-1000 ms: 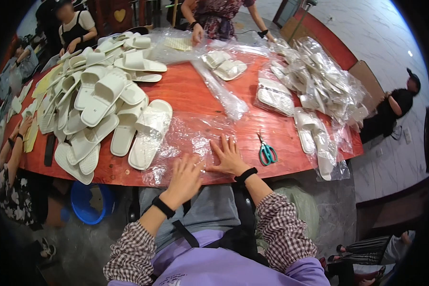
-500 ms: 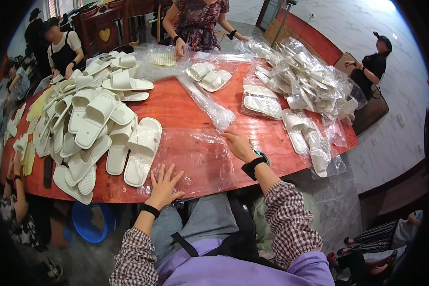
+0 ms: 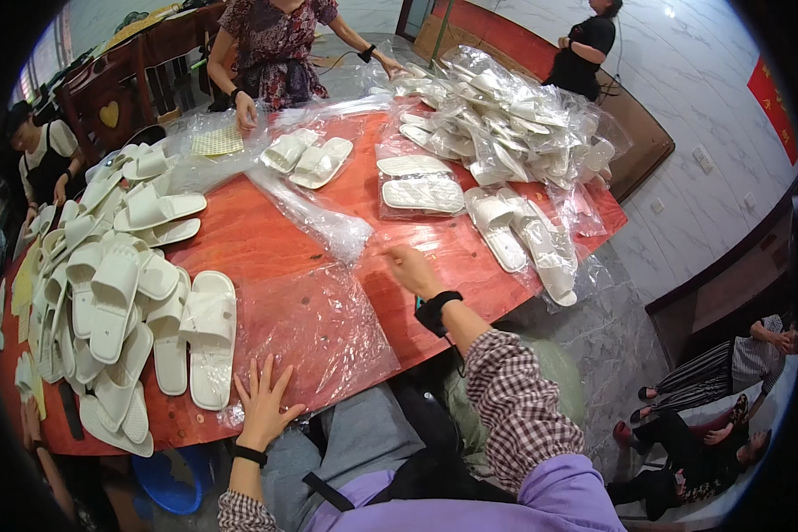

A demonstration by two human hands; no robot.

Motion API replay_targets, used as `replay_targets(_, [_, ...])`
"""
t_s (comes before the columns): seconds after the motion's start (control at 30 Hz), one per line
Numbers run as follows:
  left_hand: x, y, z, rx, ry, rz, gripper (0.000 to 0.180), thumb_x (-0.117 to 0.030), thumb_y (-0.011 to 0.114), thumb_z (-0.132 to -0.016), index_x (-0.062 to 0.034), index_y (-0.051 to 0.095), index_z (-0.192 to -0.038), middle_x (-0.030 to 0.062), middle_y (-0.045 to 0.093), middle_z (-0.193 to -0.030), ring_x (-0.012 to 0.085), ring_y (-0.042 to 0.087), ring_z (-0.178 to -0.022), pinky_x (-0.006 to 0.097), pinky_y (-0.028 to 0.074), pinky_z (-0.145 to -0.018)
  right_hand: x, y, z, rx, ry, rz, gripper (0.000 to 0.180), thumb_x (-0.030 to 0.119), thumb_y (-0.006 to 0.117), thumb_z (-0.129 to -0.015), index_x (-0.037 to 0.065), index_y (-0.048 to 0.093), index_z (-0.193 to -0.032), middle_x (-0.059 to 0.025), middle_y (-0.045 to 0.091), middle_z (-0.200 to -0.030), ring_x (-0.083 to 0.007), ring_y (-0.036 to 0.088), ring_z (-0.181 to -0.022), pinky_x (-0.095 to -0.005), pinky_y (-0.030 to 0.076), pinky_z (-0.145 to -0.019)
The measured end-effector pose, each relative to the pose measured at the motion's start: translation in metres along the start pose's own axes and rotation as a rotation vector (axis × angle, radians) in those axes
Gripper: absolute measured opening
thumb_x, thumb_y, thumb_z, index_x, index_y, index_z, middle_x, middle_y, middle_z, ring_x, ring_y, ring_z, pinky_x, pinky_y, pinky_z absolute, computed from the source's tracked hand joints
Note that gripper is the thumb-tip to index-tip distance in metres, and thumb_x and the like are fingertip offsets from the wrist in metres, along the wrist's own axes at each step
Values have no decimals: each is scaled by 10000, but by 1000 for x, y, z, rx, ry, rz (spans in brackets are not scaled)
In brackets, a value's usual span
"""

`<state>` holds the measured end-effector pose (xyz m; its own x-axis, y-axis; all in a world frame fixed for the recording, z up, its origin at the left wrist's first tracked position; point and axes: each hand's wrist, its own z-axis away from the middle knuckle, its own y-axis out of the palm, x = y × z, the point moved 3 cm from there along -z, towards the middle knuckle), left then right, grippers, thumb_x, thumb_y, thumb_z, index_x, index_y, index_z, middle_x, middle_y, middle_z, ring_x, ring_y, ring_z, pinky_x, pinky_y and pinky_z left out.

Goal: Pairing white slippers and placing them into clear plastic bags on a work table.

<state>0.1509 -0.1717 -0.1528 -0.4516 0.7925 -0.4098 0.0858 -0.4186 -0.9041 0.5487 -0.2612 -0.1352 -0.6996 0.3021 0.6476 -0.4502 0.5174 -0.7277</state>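
Note:
A clear plastic bag (image 3: 315, 319) lies flat on the red table in front of me. My left hand (image 3: 264, 406) rests with fingers spread on its near left corner, at the table's edge. To the bag's right, my right hand (image 3: 413, 271) hovers low over the table with its fingers curled in; anything between them is hidden. Just left of those fingertips ends a bundle of clear bags (image 3: 328, 229). A loose pair of white slippers, one of them this slipper (image 3: 211, 341), lies beside the flat bag's left side. A bit of teal handle (image 3: 418, 303) shows by my right wrist.
A heap of white slippers (image 3: 115, 284) covers the table's left. Bagged slippers (image 3: 514, 115) pile up at the far right, with bagged pairs (image 3: 421, 184) nearer. Across the table stands a person (image 3: 279, 53). A blue basin (image 3: 173, 479) sits below the left edge.
The view has turned, so the table appears shifted left and tilted. My right hand's fingers have curled in, slightly away from the bag bundle. The left hand stays spread on the bag.

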Motion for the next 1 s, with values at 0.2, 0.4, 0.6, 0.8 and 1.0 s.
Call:
replay_targets(0.2, [-5, -1, -2, 25, -21, 26, 795, -448, 734, -750, -219, 426, -1447, 142, 172, -1581, 408, 39, -1461, 671, -40, -1102, -76, -72, -49, -35, 134, 554, 299, 122, 550, -853, 32, 633, -1126, -214, 615, -1173, -392, 577, -1095, -474, 485, -890])
replay_targets(0.4, [1, 3, 8, 55, -53, 4, 801, -525, 717, -746, -243, 432, -1440, 163, 182, -1573, 440, 65, -1446, 697, -42, -1083, -91, -50, -92, 59, 252, 1074, 841, 317, 717, -802, 142, 278, -1498, -136, 291, -1539, -411, 246, -1413, -590, 291, -1094])
replay_targets(0.6, [-2, 3, -7, 106, -28, 0, 802, -541, 700, -762, -240, 414, -1449, 180, 138, -1579, 449, 29, -1446, 692, -61, -1083, -163, -61, -118, -158, 57, 1141, 451, 147, 478, -923, 132, 428, -1372, -140, 564, -1233, -328, 566, -1140, -492, 441, -962])
replay_targets(0.8, [-2, -2, -2, 114, -55, 23, 787, -550, 680, -779, -241, 411, -1451, 162, 140, -1582, 445, 37, -1447, 696, -63, -1081, -114, -108, -143, -233, -147, 967, 84, 71, 576, -814, 95, 540, -887, -102, 602, -906, -305, 620, -830, -424, 491, -715])
replay_targets(1.0, [-2, 3, -3, 47, -8, 13, 783, -535, 683, -780, -252, 406, -1455, 145, 147, -1585, 423, 43, -1455, 694, -43, -1086, -27, -167, -153, -422, -166, 704, 59, 97, 562, -854, 70, 527, -893, -142, 588, -924, -388, 595, -857, -493, 487, -708])
